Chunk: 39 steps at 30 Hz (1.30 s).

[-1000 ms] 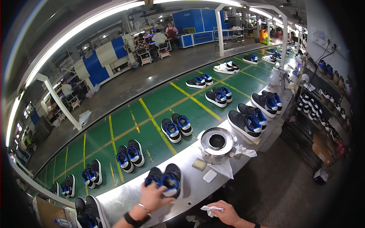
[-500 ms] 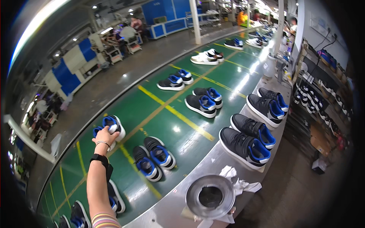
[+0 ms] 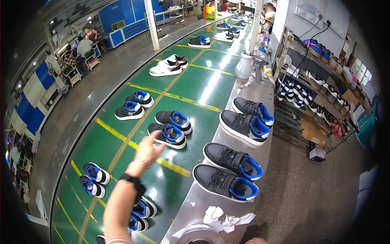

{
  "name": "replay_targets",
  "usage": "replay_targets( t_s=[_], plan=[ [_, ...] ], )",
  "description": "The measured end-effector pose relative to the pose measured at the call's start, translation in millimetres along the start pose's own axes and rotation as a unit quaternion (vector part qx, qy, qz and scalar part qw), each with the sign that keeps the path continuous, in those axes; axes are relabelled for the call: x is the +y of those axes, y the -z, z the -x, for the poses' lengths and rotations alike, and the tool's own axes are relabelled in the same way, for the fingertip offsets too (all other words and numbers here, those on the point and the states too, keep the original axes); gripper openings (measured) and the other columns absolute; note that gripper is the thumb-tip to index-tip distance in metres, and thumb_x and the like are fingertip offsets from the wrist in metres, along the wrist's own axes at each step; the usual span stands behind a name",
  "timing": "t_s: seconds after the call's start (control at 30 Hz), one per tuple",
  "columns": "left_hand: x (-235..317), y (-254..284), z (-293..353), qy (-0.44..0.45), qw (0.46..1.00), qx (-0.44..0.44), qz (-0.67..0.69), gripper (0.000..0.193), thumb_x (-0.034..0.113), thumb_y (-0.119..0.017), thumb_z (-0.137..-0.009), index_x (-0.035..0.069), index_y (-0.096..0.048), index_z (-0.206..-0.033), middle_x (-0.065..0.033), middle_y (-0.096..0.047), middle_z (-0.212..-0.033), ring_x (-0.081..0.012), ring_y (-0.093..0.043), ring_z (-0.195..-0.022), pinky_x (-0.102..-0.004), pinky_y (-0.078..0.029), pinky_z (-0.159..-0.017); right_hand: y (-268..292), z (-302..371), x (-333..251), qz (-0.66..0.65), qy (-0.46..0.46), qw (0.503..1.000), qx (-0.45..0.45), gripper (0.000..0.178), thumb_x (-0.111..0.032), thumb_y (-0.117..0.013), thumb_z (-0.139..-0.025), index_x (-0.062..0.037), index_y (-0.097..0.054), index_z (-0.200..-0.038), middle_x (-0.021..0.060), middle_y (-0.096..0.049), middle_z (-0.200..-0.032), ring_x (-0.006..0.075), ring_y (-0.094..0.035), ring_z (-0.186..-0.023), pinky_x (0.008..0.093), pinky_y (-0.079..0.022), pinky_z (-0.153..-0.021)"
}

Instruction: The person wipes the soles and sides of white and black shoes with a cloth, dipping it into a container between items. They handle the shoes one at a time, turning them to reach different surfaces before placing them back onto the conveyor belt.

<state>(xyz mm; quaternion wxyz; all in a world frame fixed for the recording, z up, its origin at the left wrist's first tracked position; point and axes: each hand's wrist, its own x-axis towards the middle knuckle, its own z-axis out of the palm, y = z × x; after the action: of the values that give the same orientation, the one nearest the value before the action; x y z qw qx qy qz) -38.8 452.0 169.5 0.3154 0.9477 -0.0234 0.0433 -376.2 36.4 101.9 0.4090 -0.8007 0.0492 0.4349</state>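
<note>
Left hand [image 3: 147,151] raised over the green conveyor belt [image 3: 195,87], fingers spread and loose, gripping nothing; black band around the wrist just below. Reached toward the nearest black-and-blue pair of shoes [image 3: 170,129], lying at one o'clock from the hand, fingertips just short of the closer shoe's sole; could not tell whether touching. Right hand [image 3: 256,241] barely showing at the lower edge, at five o'clock from the left one; could not tell whether open or closed. Just beside it at nine o'clock, crumpled white cloth [image 3: 222,219] and a round metal dish [image 3: 200,236] on the steel counter [image 3: 239,87] running along the belt's right edge. On that counter, at three o'clock from the left hand, two large dark grey shoes with blue heels [image 3: 227,171], side by side; farther up at one o'clock, another such pair [image 3: 247,120]. On the belt, a smaller black-and-blue pair [image 3: 134,105] at twelve o'clock from the hand, a white pair [image 3: 167,66] beyond it, and more blue pairs [image 3: 94,179] at eight o'clock. Shelf rack with rows of shoes [image 3: 302,95] at the far right, beside the counter. Other people seated at blue workstations [image 3: 83,46] at the upper left, well apart from the belt.
</note>
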Motion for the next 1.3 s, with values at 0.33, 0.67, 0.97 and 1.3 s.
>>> replay_targets(
  t_s=[0.33,0.67,0.97,1.3],
  plan=[
    [36.1,-98.3,-81.5,0.033,0.935,0.055,-0.348,0.061,0.039,-0.065,-0.066,0.01,-0.038,-0.112,-0.01,-0.062,-0.073,-0.0259,-0.057,-0.08,-0.038,-0.032,-0.075,8.4,8.9,60.2,-0.015,0.004,0.995,0.102,0.014,-0.01,-0.055,-0.075,-0.0061,-0.064,-0.085,0.0067,-0.062,-0.069,0.0134,-0.058,-0.059,0.0275,-0.047,-0.053],
    [24.4,-66.4,-59.1,0.067,0.983,0.066,-0.157,0.049,0.037,-0.067,-0.066,0.016,-0.051,-0.107,-0.015,-0.062,-0.087,-0.0306,-0.059,-0.083,-0.0386,-0.046,-0.072,17.9,14.3,46.4,-0.244,-0.071,0.967,0.011,0.016,-0.005,-0.055,-0.076,-0.0022,-0.061,-0.091,0.0013,-0.06,-0.075,0.0105,-0.055,-0.067,0.0254,-0.046,-0.06],
    [95.1,80.6,207.6,-0.023,0.99,0.126,-0.066,0.042,0.025,-0.074,-0.061,0.007,-0.057,-0.095,-0.0141,-0.058,-0.081,-0.0296,-0.056,-0.075,-0.035,-0.043,-0.066,50.9,30.3,-30.6,-0.272,0.108,0.946,-0.139,0.024,-0.004,-0.056,-0.08,-0.0005,-0.058,-0.103,0.0074,-0.061,-0.094,0.012,-0.057,-0.085,0.0246,-0.046,-0.076],
    [121.2,49.4,588.5,0.087,0.936,0.051,-0.338,0.032,0.026,-0.073,-0.052,0.016,-0.052,-0.073,-0.0056,-0.041,-0.064,-0.0245,-0.044,-0.063,-0.0365,-0.03,-0.059,-11.6,-2.5,-187.4,0.165,0.587,0.775,0.163,0.018,-0.004,-0.062,-0.069,-0.0017,-0.056,-0.086,0.0145,-0.058,-0.082,0.0301,-0.057,-0.079,0.0343,-0.044,-0.067]
  ],
)
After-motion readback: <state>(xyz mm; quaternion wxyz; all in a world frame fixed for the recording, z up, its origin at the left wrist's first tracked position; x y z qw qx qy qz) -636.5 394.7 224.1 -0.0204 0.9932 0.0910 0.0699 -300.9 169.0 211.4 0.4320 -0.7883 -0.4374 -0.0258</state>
